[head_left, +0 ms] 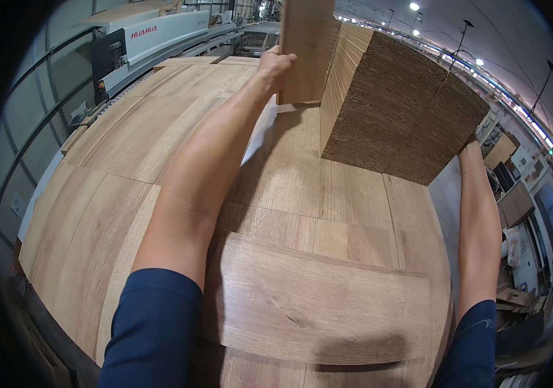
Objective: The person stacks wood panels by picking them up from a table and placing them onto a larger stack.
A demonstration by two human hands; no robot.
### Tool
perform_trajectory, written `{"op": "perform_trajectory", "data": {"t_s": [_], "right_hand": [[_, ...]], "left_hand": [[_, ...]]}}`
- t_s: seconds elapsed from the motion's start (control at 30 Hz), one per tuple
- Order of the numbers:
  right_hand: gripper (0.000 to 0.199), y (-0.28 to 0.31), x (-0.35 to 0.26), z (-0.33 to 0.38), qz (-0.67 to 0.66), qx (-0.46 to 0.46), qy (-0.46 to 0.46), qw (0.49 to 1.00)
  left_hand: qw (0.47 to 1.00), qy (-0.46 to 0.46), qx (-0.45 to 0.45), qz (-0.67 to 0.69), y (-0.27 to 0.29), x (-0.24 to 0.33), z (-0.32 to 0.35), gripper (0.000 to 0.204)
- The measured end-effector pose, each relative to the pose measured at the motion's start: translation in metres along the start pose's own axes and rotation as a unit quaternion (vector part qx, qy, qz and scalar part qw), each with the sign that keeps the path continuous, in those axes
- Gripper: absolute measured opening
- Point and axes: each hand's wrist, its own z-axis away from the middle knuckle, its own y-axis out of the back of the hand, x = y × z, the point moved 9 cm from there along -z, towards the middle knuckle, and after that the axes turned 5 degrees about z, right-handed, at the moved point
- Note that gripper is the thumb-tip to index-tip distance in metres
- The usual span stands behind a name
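Observation:
My left hand point(278, 63) reaches far forward, fingers closed round the left edge of an upright wood-grain panel point(308, 52). Right of this panel stands a thick block of stacked boards point(405, 107), its near face raw brown chipboard and its left side striped with light edges. At the block's far right side is my right hand point(469, 142), mostly hidden behind it, so its fingers do not show. Both rest on a layer of flat wood-grain panels point(354, 194). A loose wood-grain board point(321, 297) lies across that layer between my forearms, close to me.
More flat panels point(115, 142) spread to the left. Beyond them runs a white and grey machine point(160, 32) with a rail, beside a pale wall point(18, 116). At the far right are boards and equipment point(535, 220). Ceiling lights point(414, 6) hang above.

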Motion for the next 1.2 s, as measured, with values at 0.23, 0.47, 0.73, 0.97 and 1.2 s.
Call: {"op": "perform_trajectory", "data": {"t_s": [0.23, 0.47, 0.73, 0.97, 1.2], "right_hand": [[0.089, 0.004, 0.007, -0.002, -0.017, 0.003, -0.014, 1.000], [0.086, 0.011, 0.014, -0.003, -0.040, 0.006, -0.032, 0.999], [0.077, 0.017, 0.025, 0.026, -0.045, 0.059, -0.079, 0.994], [0.085, -0.018, -0.008, 0.086, 0.009, -0.023, -0.058, 0.998], [0.100, -0.023, -0.024, 0.232, 0.345, -0.051, -0.090, 0.933]], "left_hand": [[0.982, -0.003, 0.049, -0.184, -0.010, -0.012, -0.013, 0.023], [0.976, -0.071, 0.070, -0.192, 0.000, 0.046, 0.010, 0.017], [0.915, 0.039, -0.075, -0.395, 0.115, 0.065, 0.029, 0.022], [0.493, -0.145, -0.385, -0.767, 0.039, 0.010, 0.109, 0.035], [0.785, 0.224, -0.287, -0.501, 0.009, 0.039, 0.162, 0.093]]}}
